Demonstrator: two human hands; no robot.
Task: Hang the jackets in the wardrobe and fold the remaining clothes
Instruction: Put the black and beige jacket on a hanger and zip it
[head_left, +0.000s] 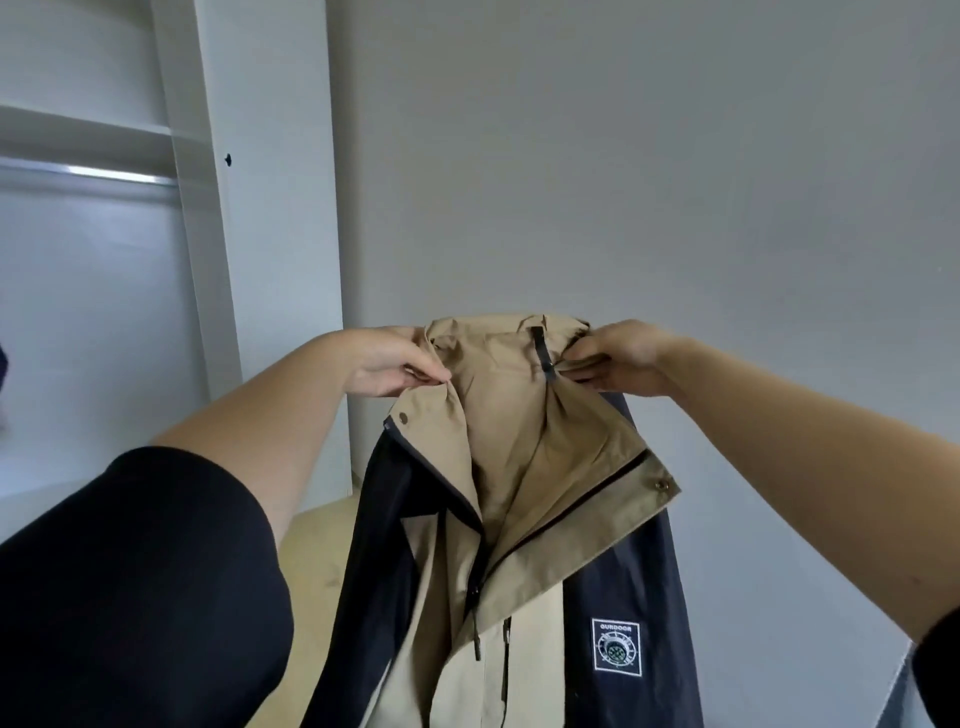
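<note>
Tan-navy jacket (524, 519) held up | left hand (387, 361), right hand (621, 358) pinch collar edges | wardrobe (202, 208) left

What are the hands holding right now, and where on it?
Both hold the tan and navy jacket up by its collar: left hand pinches the collar's left side, right hand its right side.

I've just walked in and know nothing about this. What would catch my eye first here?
First, the tan and navy jacket held up in the middle of the view, its collar pinched on each side by the left hand and the right hand. A white square badge stands out on its dark chest panel, low and to the right. At upper left, the open white wardrobe shows a metal hanging rail under a shelf.
</note>
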